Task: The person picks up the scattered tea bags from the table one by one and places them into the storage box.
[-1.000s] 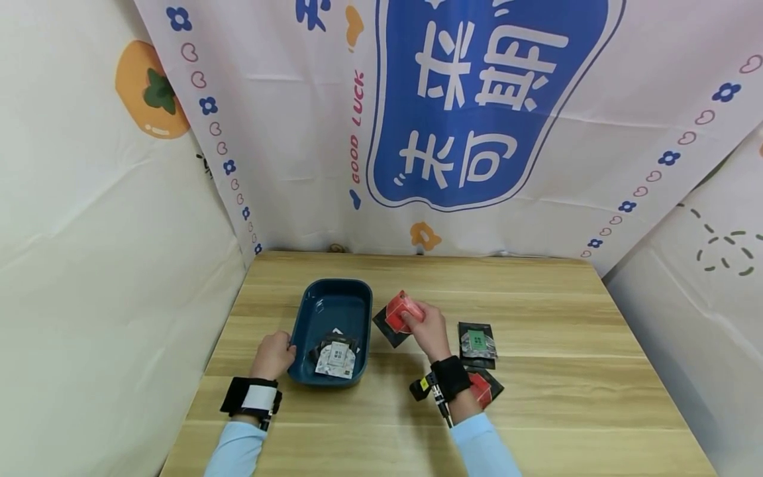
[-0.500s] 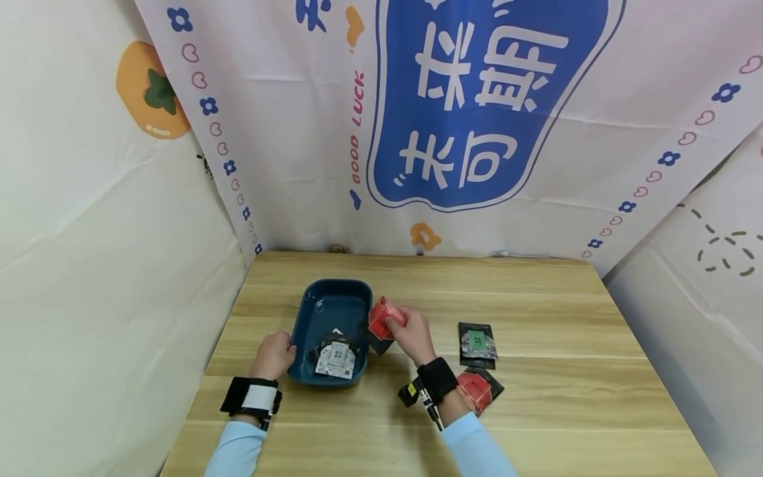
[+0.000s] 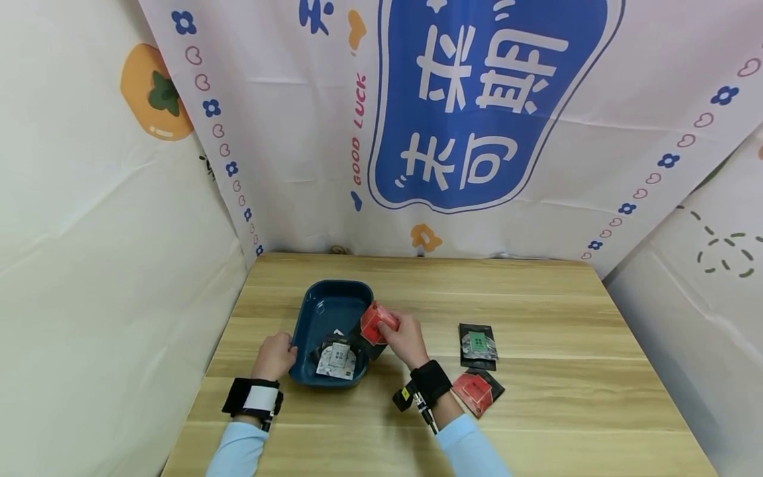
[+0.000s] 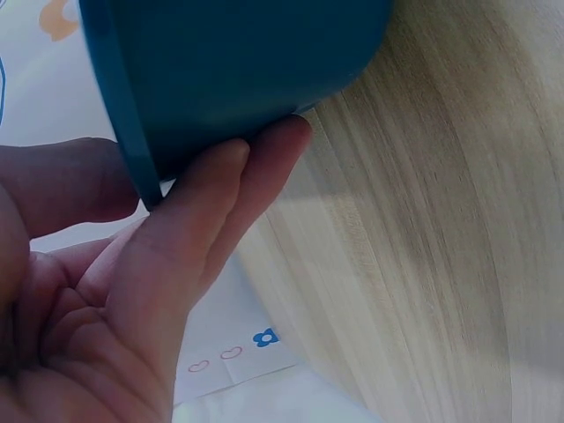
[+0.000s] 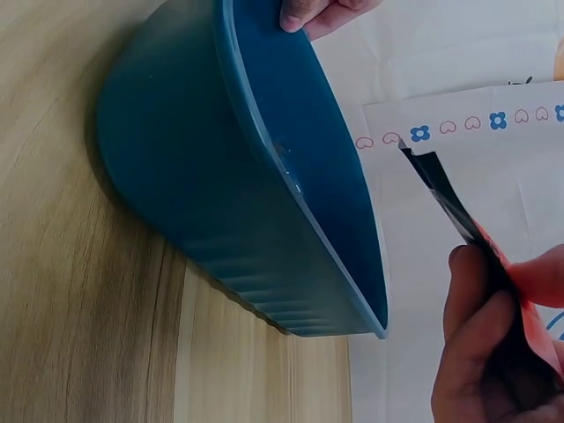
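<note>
A dark blue plastic bin (image 3: 316,317) stands at the left of the table, with several black and silver-white sachets (image 3: 337,358) in its near part. My left hand (image 3: 275,356) pinches its left rim; in the left wrist view the thumb is over the rim and the fingers (image 4: 198,189) lie along the outer wall. A red and black sachet (image 3: 371,326) is pinched between thumb and fingers of my right hand (image 3: 407,340), its lower left part over the bin's right rim. In the right wrist view this sachet (image 5: 449,198) appears edge-on, apart from the bin's wall (image 5: 189,150).
To the right on the wooden table (image 3: 554,371) lie a black sachet with a green label (image 3: 478,342) and a red and black sachet (image 3: 477,391). A printed cloth (image 3: 310,165) hangs behind the table's back edge.
My right hand has moved left with the red and black sachet, from beside the bin to over its right rim. The other red sachet is now uncovered. The left hand stays on the rim.
</note>
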A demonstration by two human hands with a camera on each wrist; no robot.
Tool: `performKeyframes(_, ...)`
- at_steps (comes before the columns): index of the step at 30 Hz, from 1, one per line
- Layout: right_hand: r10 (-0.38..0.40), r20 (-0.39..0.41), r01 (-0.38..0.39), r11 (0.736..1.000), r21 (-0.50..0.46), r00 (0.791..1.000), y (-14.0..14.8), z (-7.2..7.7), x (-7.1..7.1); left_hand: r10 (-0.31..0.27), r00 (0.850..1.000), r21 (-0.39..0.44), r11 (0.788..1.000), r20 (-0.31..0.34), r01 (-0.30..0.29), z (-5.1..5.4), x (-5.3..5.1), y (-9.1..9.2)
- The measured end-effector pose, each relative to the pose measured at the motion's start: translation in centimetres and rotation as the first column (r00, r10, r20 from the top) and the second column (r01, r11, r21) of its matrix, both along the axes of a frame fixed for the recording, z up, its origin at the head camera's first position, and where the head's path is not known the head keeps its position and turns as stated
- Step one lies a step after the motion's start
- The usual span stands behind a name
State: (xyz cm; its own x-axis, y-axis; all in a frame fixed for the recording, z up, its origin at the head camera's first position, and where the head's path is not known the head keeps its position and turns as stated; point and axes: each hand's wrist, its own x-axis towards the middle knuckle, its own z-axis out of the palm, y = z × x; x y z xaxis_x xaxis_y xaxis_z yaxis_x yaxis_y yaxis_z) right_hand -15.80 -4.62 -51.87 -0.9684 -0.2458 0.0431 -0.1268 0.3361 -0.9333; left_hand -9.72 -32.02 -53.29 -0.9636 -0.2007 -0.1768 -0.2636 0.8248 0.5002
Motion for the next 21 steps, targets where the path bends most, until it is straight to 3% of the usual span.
performKeyframes(11,0.040,0.032,-0.039,0.998,-0.043,0.999,-0.8,0.1,0.0,0.006,1.000,0.020,1.000,-0.014,-0.005,-0.3,0.1,0.0)
performKeyframes(21,0.058,0.021,-0.057,0.998,-0.020,0.998,-1.7,0.3,0.0,0.010,1.000,0.026,1.000,-0.009,-0.010,-0.2,0.1,-0.1)
